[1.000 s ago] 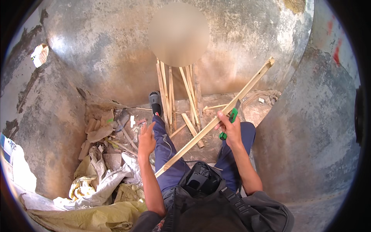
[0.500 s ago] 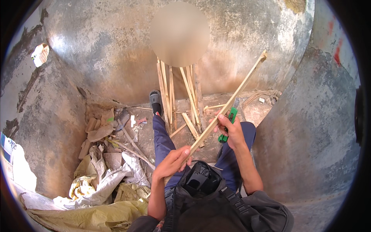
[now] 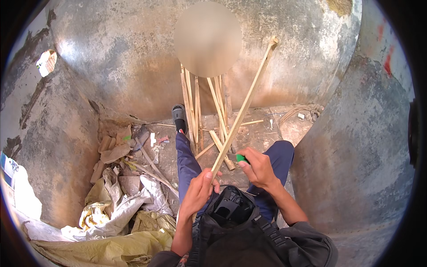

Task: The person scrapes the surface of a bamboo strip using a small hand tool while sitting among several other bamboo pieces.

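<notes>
My left hand (image 3: 199, 190) grips the near end of a long pale bamboo strip (image 3: 244, 107), which slants up and away to the right with its far end raised in front of the wall. In my right hand (image 3: 260, 169), a green utility knife (image 3: 241, 158) is clasped; only its rounded green end shows past the fingers, and the blade is hidden. That hand is apart from the strip, just to its right. Beyond my hands, several more strips (image 3: 190, 107) lean against the far wall, and short split pieces (image 3: 222, 151) lie on the floor.
A curved concrete wall (image 3: 133, 58) surrounds me, with a gap at the left. Crumpled sacks (image 3: 120, 209) and scraps of debris (image 3: 115, 151) lie on the left. A coil of thin strips (image 3: 296, 113) rests by the far right wall. My legs (image 3: 191, 155) stretch across the floor.
The strip has swung to a steeper angle, its far end moving left and up. My right hand has come off it and drawn nearer to me, turning the knife within its grasp.
</notes>
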The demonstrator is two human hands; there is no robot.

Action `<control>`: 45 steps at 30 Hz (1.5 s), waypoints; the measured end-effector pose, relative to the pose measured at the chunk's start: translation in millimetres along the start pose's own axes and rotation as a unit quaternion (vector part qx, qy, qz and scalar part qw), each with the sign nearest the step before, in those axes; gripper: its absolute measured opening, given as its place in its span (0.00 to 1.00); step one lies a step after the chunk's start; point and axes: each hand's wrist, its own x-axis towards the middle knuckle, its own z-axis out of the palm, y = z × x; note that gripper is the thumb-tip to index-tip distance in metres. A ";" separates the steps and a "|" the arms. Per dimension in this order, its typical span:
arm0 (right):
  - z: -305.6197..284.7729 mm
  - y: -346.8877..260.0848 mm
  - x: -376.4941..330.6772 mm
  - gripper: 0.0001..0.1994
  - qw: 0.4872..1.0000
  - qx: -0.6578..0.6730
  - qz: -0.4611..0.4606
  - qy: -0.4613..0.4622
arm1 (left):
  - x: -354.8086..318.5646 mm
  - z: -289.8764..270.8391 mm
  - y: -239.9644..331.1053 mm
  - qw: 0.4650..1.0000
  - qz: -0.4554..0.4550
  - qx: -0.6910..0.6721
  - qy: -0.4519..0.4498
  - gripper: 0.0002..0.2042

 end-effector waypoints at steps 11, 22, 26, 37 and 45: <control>11.8 -1.4 -5.2 0.15 0.997 -0.050 -0.057 0.032 | -2.5 8.3 4.8 0.998 0.032 0.046 -0.001 0.25; 16.2 -6.4 -4.6 0.15 0.992 -0.094 -0.075 0.036 | -3.9 12.4 6.6 0.995 0.044 0.091 0.021 0.23; 14.8 -5.6 -4.3 0.14 0.991 -0.108 -0.069 0.049 | -5.6 13.0 3.3 0.994 0.043 0.093 0.023 0.22; 8.3 4.0 2.3 0.13 0.989 -0.118 -0.066 0.066 | -12.6 12.0 7.0 0.990 0.030 0.129 0.040 0.19; -0.2 12.9 7.2 0.13 0.988 -0.124 -0.052 0.080 | -19.6 13.2 3.4 0.989 0.031 0.139 0.046 0.19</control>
